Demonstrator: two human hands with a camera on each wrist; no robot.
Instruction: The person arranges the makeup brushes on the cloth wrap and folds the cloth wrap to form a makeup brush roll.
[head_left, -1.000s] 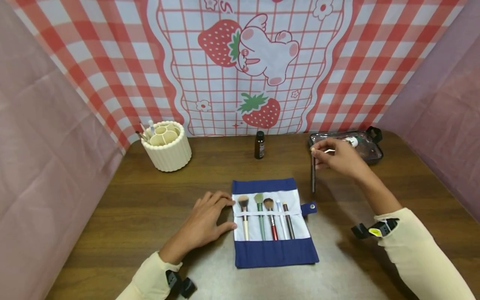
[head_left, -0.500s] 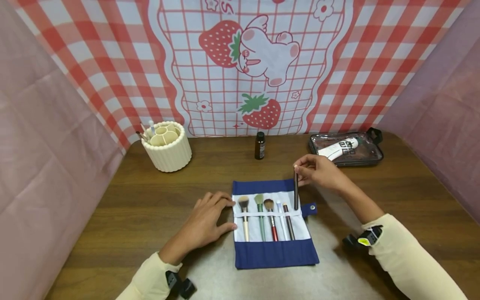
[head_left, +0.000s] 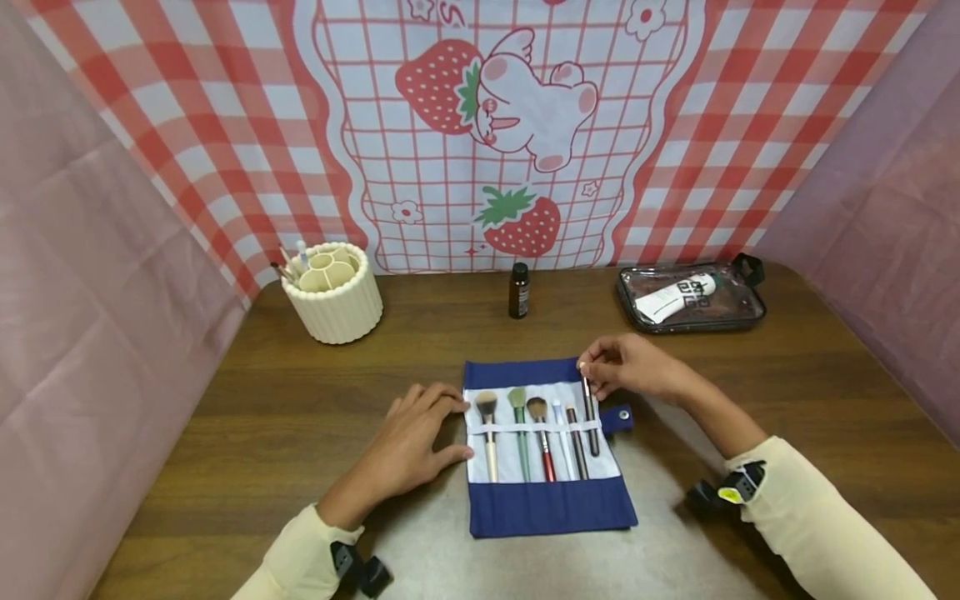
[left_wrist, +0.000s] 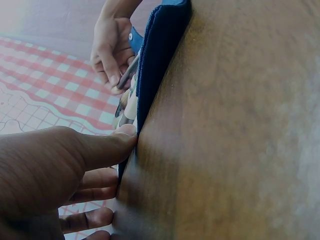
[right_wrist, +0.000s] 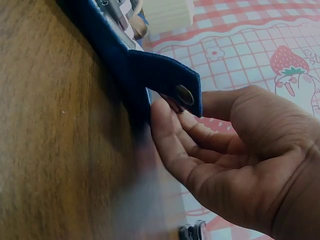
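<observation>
Both the dark brush (head_left: 590, 408) and the right hand (head_left: 632, 367) have moved toward the person since the earlier frame, the brush's lower end now lying past the white strap (head_left: 504, 427) of the blue brush roll (head_left: 551, 508). Pinched near its top by the right hand, the nearer one, it runs from those fingertips toward the person, roughly alongside five other brushes (head_left: 548, 463), while the left hand (head_left: 420, 433), fingers loosely extended, touches the roll's opposite edge. Beyond both hands, the wooden table (head_left: 247, 450) carries a bottle (head_left: 519, 293) between them and a clear case (head_left: 738, 310) past the right.
</observation>
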